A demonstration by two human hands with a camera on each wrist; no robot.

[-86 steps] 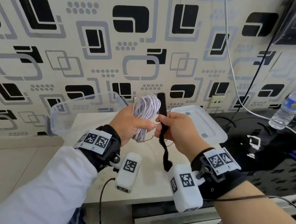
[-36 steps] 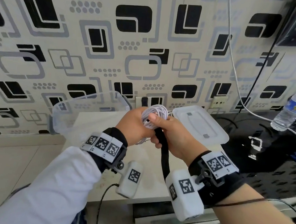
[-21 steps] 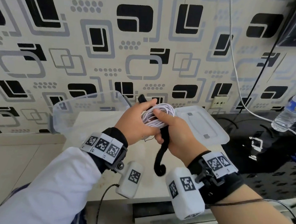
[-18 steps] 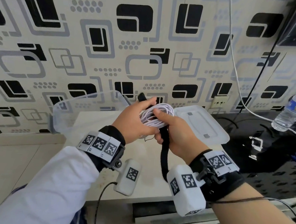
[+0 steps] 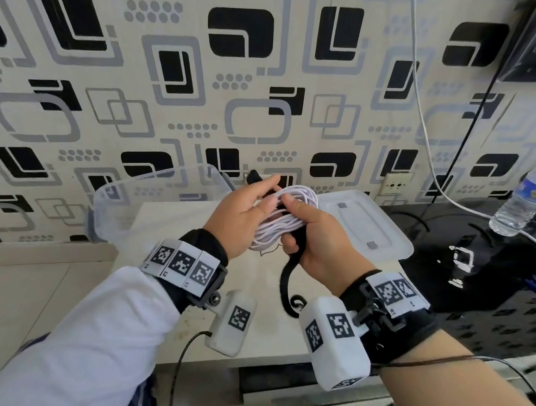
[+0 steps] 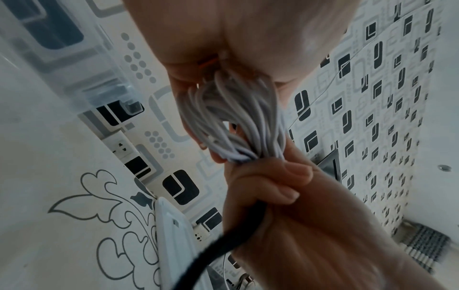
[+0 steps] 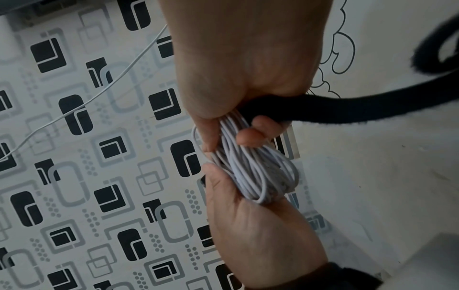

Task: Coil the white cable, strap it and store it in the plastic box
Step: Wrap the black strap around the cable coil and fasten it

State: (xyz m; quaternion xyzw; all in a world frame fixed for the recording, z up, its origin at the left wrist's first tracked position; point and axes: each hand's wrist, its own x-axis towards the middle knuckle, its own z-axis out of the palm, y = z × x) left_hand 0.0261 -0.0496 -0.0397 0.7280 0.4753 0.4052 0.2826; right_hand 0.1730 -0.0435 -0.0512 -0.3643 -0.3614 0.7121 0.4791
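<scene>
Above the tabletop (image 5: pixel 171 225), at mid-frame in the head view, both hands hold the coil (image 5: pixel 283 219) between them. At ten o'clock from the coil the clear box (image 5: pixel 148 197) stands against the patterned wall; nothing shows inside it. Its lid (image 5: pixel 366 228) lies flat at three o'clock from the coil, off the box. A bottle (image 5: pixel 528 200) stands far out at two o'clock on the dark counter (image 5: pixel 482 291).

Compared with half a second ago, the strap's (image 5: pixel 288 277) free tail, which hung nearly straight, now curls at its lower end near the right wrist camera, and the coil has tipped to lie more across the hands. The strap's upper tip is still pinned under the left fingertips at twelve o'clock.

The left hand (image 5: pixel 242 213) is curled round the coil's left side, its fingers reaching over the top onto the strap end. The right hand (image 5: pixel 319 241) is clamped on the coil's right side with the thumb pressed on top, and the strap runs out from under its fingers toward six o'clock. In the left wrist view the cable's loops (image 6: pixel 233 121) bunch between the two hands; in the right wrist view the strap (image 7: pixel 323 111) leaves the fist toward three o'clock. The coil is held in the air, clear of the box.
</scene>
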